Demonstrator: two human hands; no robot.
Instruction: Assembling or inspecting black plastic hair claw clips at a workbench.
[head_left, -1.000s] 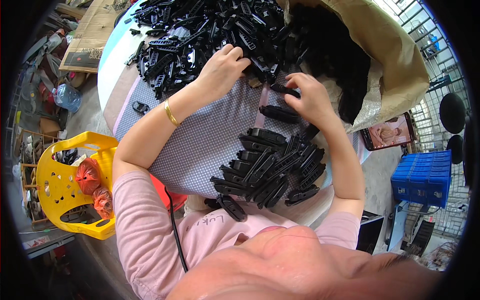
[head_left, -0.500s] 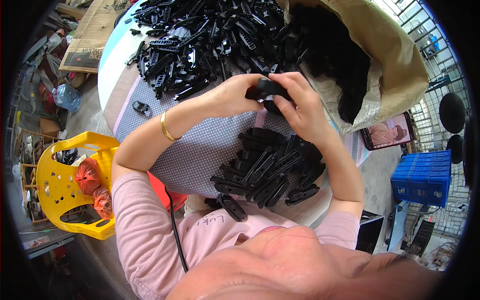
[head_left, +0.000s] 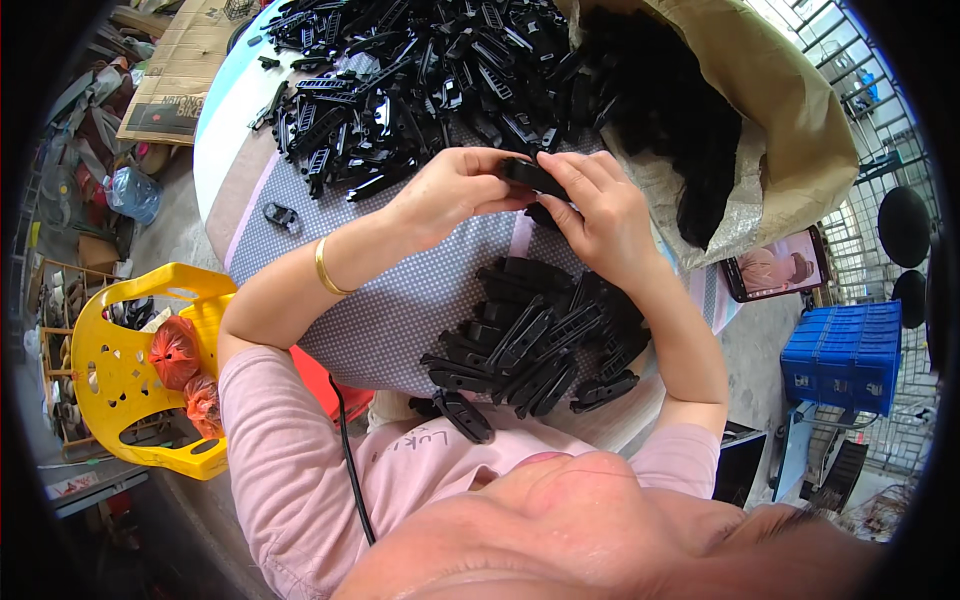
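Observation:
Between my hands, above the middle of the table, is a black plastic part (head_left: 536, 177), partly hidden by fingers. My left hand (head_left: 458, 193) pinches its left end with thumb and forefinger. Over its right side my right hand (head_left: 598, 208) is closed, fingertips on top and thumb below. Nearer my body lies a pile of long, slim black plastic pieces (head_left: 530, 340) at the table's near edge. At the far side spreads a large heap of loose black plastic parts (head_left: 420, 80), some with ladder-like slots. A single small black piece (head_left: 282, 216) lies apart on the dotted tablecloth (head_left: 385, 290).
An open tan sack (head_left: 800, 120) of black parts lies at the far right. Beside it a phone (head_left: 776, 264) is propped up. A blue crate (head_left: 842, 355) stands right, and a yellow plastic chair (head_left: 110, 370) with red bags (head_left: 175, 352) stands left.
The black part has turned between my fingers to a flatter angle. My left hand has shifted its grip slightly, its fingers now more bent. The piles look the same.

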